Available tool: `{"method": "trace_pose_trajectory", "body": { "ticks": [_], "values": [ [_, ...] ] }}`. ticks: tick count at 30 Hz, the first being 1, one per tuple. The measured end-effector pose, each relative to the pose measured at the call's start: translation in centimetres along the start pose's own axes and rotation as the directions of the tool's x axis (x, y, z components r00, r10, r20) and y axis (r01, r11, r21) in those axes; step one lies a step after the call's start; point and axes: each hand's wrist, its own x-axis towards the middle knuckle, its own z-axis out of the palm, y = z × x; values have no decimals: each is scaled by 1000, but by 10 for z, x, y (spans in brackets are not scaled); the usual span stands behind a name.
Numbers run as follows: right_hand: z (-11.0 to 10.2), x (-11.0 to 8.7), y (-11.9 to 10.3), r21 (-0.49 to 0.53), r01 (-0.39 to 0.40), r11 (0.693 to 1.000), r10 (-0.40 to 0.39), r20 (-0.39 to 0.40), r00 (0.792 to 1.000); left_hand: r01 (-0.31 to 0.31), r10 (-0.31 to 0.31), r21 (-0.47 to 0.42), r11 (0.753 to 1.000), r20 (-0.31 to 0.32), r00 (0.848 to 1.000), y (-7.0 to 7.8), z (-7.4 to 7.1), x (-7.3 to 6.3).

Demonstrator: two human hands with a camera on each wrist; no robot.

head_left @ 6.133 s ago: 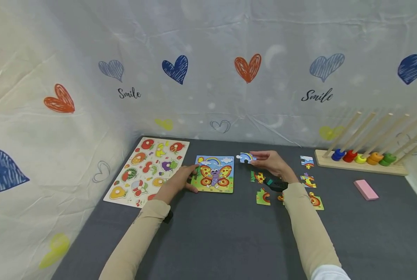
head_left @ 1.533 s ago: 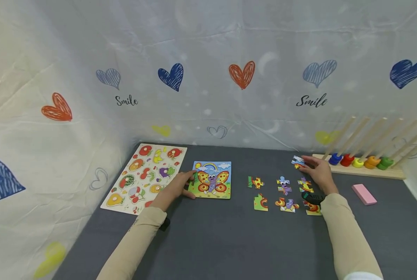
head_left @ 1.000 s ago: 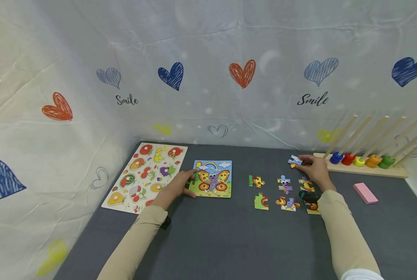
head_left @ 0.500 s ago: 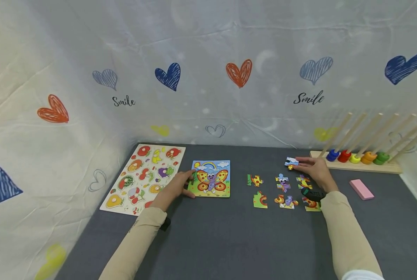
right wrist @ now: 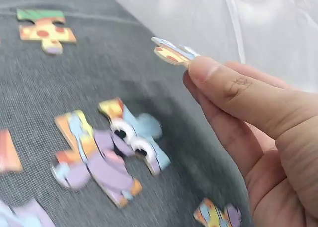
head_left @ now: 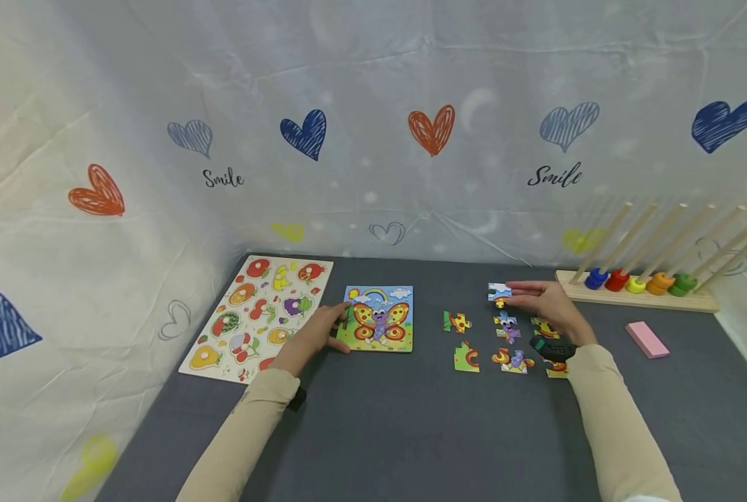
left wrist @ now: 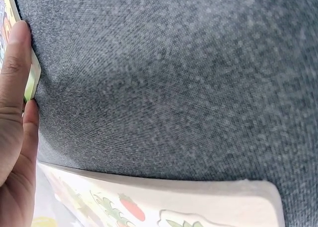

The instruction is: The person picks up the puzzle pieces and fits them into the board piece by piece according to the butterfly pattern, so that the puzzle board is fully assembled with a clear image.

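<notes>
While the right wrist camera looked across the dark surface (right wrist: 89,78), the right hand (right wrist: 258,117) had thumb and fingers clamped on a puzzle piece (right wrist: 171,53), raised off the cloth and seen nearly edge-on. Only one end was gripped; the rest stuck out unsupported. Purple face piece (right wrist: 102,160) lay below, apart from it; spotted yellow piece (right wrist: 47,33) farther off. Risk, as judged: with so small a hold, the piece could pivot or slip; set down short, it might nudge the face piece.

Left wrist view: left hand (left wrist: 10,137) with fingers apart and fairly straight, touching the butterfly board (left wrist: 31,85) at its rim. Fruit board (left wrist: 223,189) near, a strip of surface between. A sideways push there could probably skid the butterfly board.

Head view: held piece was toward the surface's far edge, right of middle, just beyond the face piece. Green piece (head_left: 465,361) lay closer to the near edge. Dark wrist unit (head_left: 552,348) partly covered two pieces; if lowered, it might drag them. Peg rack (head_left: 687,301) stood near the far right corner, pink block (head_left: 647,339) toward the right edge. Writing: "Smile" twice, black script, on the backdrop (head_left: 361,188). No brand could be made out.
</notes>
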Motion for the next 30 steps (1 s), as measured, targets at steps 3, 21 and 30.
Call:
{"method": "trace_pose_trajectory", "body": {
  "ticks": [3,21,30],
  "values": [
    [7,4,-4,32,24,999,-25,19,1000,-1,1,-7,1000,-1,1000,-1,-1,-1],
    [64,32,-7,265,93,960,-117,75,990,66,-65,-33,997,18,998,6,-6,-1],
    [100,45,-16,236,106,966,-137,121,983,87,-86,-54,995,21,996,8,-2,-1]
  ]
}}
